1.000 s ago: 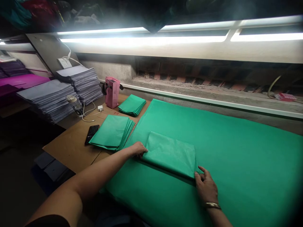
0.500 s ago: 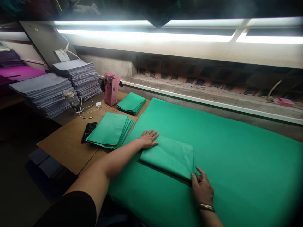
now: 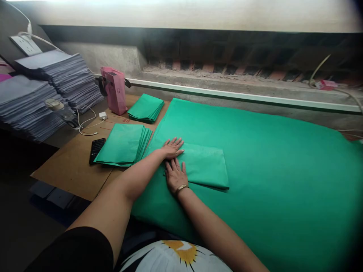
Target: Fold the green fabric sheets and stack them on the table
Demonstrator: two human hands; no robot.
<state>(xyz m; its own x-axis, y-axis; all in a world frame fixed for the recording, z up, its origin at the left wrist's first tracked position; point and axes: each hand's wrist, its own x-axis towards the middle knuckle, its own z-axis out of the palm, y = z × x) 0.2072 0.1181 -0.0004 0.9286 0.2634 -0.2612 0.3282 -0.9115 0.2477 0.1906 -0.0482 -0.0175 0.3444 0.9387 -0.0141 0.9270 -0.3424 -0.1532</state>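
Note:
A folded green sheet (image 3: pixel 207 166) lies on a large stack of green sheeting (image 3: pixel 269 181). On its far left corner my left hand (image 3: pixel 172 148) rests flat with the fingers spread. Just below it, my right hand (image 3: pixel 176 175), with a gold bracelet at the wrist, presses on the near left end of the folded sheet, palm down and fingers extended. Neither hand grips anything. To the left of my hands sits a fanned pile of folded green pieces (image 3: pixel 121 143), and a smaller green pile (image 3: pixel 146 107) lies farther back.
A phone (image 3: pixel 96 150) touches the nearer pile on the cardboard (image 3: pixel 70 170). Behind are a pink bag (image 3: pixel 115 90), a white charger (image 3: pixel 103 115) with its cable, a clear bottle (image 3: pixel 61 111) and tall paper stacks (image 3: pixel 70 77). A white rail (image 3: pixel 212 92) runs along the wall.
My right hand has moved left from the folded sheet's right end to its left end, beside my left hand. That right end now lies flatter. The view has tilted down and shifted right.

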